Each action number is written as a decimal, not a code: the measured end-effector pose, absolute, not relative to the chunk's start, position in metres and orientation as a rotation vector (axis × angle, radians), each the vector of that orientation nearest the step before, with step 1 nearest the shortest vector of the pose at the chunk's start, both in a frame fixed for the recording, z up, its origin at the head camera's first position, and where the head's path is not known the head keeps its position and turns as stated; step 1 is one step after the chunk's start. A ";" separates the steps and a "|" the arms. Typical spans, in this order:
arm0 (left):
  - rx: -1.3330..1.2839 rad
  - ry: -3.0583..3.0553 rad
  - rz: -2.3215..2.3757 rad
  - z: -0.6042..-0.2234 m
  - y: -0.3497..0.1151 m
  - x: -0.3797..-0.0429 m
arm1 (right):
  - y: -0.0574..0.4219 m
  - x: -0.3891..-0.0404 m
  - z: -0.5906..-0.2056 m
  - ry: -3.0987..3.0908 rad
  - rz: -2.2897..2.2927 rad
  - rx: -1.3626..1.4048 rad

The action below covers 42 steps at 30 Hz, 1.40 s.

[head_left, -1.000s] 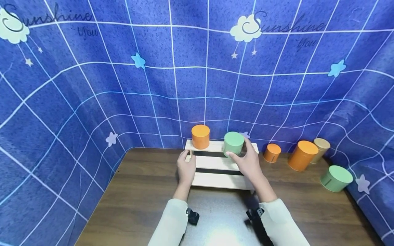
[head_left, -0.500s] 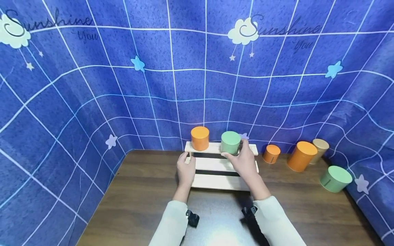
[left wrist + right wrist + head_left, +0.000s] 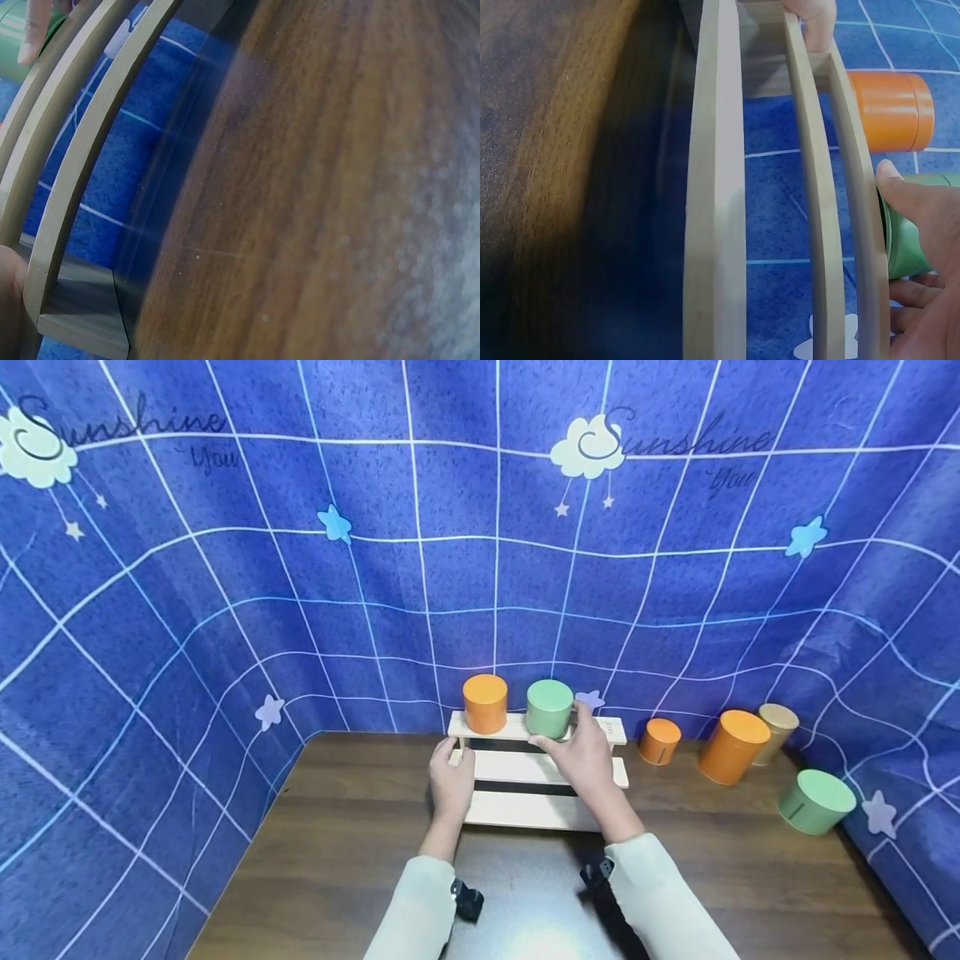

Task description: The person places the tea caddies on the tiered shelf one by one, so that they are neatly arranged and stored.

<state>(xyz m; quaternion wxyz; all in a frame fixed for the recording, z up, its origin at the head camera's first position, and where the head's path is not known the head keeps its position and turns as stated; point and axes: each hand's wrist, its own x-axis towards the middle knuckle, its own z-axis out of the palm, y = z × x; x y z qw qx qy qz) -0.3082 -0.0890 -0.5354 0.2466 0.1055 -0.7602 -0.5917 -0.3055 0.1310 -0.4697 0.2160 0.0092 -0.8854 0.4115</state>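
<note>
A pale wooden three-tier rack [image 3: 534, 810] stands on the table. My left hand [image 3: 452, 783] grips its left end; in the left wrist view only a bit of that hand [image 3: 10, 289] shows at the edge. With thumb and fingers, my right hand [image 3: 587, 758] holds a green cylindrical canister [image 3: 549, 710] at the top tier. An orange canister [image 3: 485, 703] stands upright on the same tier, left of the green one, with a small gap between them. The right wrist view shows the thumb of my right hand [image 3: 930, 225] against the green canister [image 3: 906, 247].
On the table right of the rack stand a small orange canister [image 3: 660, 742], a larger orange one [image 3: 733, 747], a tan one [image 3: 777, 732] partly behind it, and a wide green one [image 3: 816, 802]. A blue gridded curtain [image 3: 420, 568] hangs close behind and at both sides.
My right hand has moved the green canister leftward along the top tier, nearer the orange one. My left hand stays at the rack's left end. The head view has shifted slightly.
</note>
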 end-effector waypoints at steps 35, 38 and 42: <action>0.289 -2.062 -1.605 -0.538 -0.090 -0.309 | 0.121 -0.309 -0.474 -2.425 0.892 0.038; 0.283 -2.060 -1.607 -0.537 -0.089 -0.309 | 0.123 -0.309 -0.474 -2.403 0.889 0.074; 0.291 -2.072 -1.598 -0.537 -0.089 -0.309 | 0.124 -0.308 -0.473 -2.397 0.900 0.092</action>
